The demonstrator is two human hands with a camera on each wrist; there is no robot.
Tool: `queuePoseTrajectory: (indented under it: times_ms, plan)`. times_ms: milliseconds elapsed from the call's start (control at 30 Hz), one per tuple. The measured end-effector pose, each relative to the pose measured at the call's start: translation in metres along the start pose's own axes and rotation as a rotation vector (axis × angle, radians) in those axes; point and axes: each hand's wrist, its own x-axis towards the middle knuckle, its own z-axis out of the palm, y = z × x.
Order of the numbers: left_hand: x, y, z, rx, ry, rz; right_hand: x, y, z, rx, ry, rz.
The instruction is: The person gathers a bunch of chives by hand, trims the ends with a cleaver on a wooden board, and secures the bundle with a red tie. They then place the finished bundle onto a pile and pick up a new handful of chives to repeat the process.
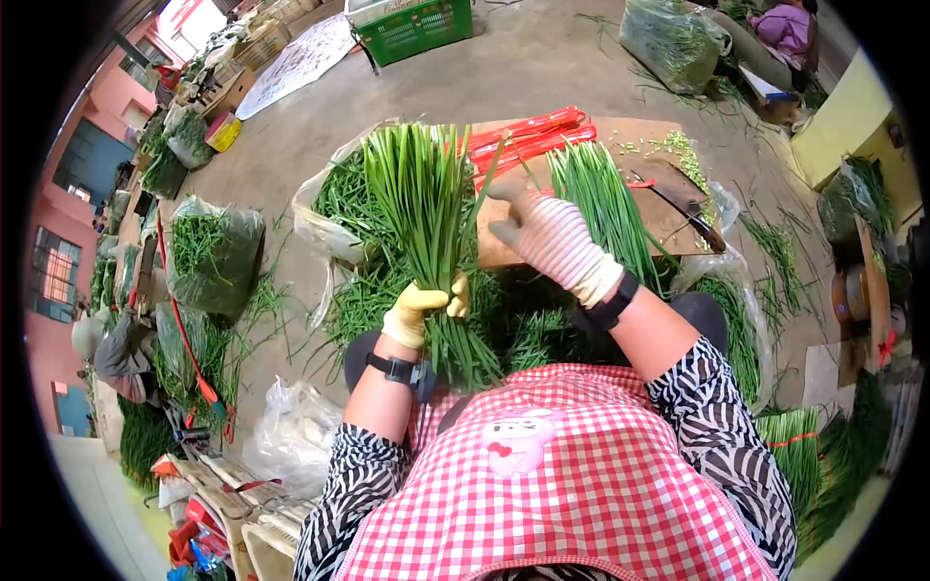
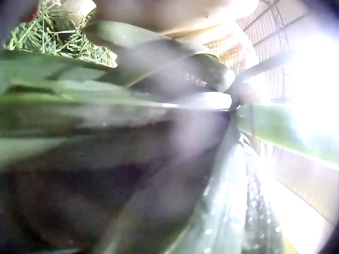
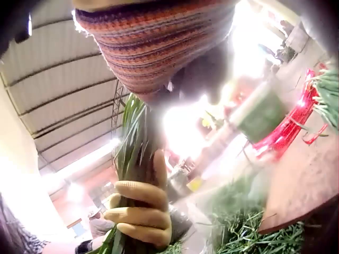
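Note:
My left hand (image 1: 426,308), in a pale yellow glove, grips a thick bundle of long flat green leaves, like garlic chives (image 1: 418,194), low down and holds it upright. In the right wrist view the yellow fingers (image 3: 143,211) wrap round the same bundle. My right hand (image 1: 552,237), in a striped knit glove, is raised just right of the bundle, thumb and forefinger apart. One stray leaf (image 1: 492,169) crosses at its fingertips. Leaves, blurred and close, fill most of the left wrist view. A second chive bundle (image 1: 601,198) lies on the wooden board (image 1: 654,136) beyond the right hand.
Shiny red strips (image 1: 538,134) lie along the board's far side. A curved tool (image 1: 683,205) with a dark handle and chopped pale stem ends (image 1: 683,155) are at its right. Loose chives (image 1: 339,198) fill an open plastic bag on the left. A green crate (image 1: 417,34) stands farther off.

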Motion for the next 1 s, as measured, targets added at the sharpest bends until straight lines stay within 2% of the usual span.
queuePoseTrajectory:
  times_ms: [33, 133, 300, 400, 433, 533, 600, 667, 700, 800, 833, 933, 967, 1000]
  plan:
    - [0.0, -0.003, -0.005, -0.035, -0.031, 0.001, 0.001, -0.008, 0.001, 0.035, -0.039, -0.019]
    - [0.0, -0.009, -0.015, -0.146, -0.102, 0.012, 0.009, -0.011, 0.01, -0.151, -0.136, -0.098]
    - [0.0, -0.011, -0.021, -0.161, -0.146, 0.032, 0.02, -0.007, 0.019, -0.307, -0.184, -0.229]
    - [0.0, -0.006, -0.011, -0.103, -0.093, 0.047, 0.012, 0.0, 0.015, -0.224, -0.175, -0.169]
    - [-0.002, -0.007, -0.005, -0.192, -0.051, 0.099, 0.011, -0.003, 0.01, -0.236, -0.169, -0.08]
    - [-0.004, -0.008, -0.011, -0.232, -0.046, 0.066, 0.006, 0.024, 0.011, -0.265, -0.334, -0.02]
    - [-0.006, -0.007, -0.011, -0.251, -0.049, 0.042, -0.003, 0.017, 0.0, -0.223, -0.767, -0.058]
    - [-0.005, -0.006, -0.01, -0.204, -0.03, 0.018, -0.01, 0.018, 0.003, -0.071, -0.878, -0.139]
    - [-0.003, -0.004, -0.008, -0.178, -0.039, 0.011, -0.011, 0.009, -0.006, 0.07, -0.853, -0.123]
    - [0.0, -0.004, 0.0, -0.139, -0.004, 0.022, 0.016, -0.007, -0.012, 0.029, -0.568, 0.015]
    - [0.0, -0.001, 0.005, -0.046, 0.043, 0.024, 0.022, -0.011, -0.01, 0.359, -0.482, 0.35]
    - [0.002, -0.003, 0.007, 0.066, 0.117, -0.041, 0.029, -0.024, -0.003, 0.591, -0.454, 0.338]
    - [0.002, -0.004, 0.005, 0.079, 0.12, -0.051, 0.029, -0.03, -0.001, 0.743, -0.465, 0.522]
    - [0.003, -0.004, 0.007, 0.071, 0.127, -0.054, 0.029, -0.024, 0.001, 0.825, -0.437, 0.528]
